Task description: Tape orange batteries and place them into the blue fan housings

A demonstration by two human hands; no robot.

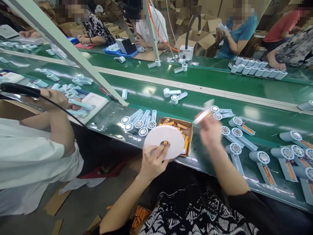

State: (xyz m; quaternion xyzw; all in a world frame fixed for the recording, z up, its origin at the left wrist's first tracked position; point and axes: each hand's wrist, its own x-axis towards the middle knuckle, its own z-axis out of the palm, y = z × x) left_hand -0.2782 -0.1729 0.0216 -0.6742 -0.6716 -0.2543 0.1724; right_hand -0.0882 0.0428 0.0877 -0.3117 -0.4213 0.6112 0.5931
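Under left hand (153,161), white tape roll (164,141); right hand (210,130) blurred, perhaps pinching a strip (203,114).

Glare is streaking across a long green conveyor belt (151,94); cardboard boxes (207,23) are stacking up behind, and cardboard scraps (56,202) are lying on the grey floor (80,209).

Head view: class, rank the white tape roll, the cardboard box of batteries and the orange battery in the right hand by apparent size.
1. White tape roll, though nearness may inflate it.
2. Cardboard box, partly hidden by the roll.
3. Battery, blurred, in the right hand.
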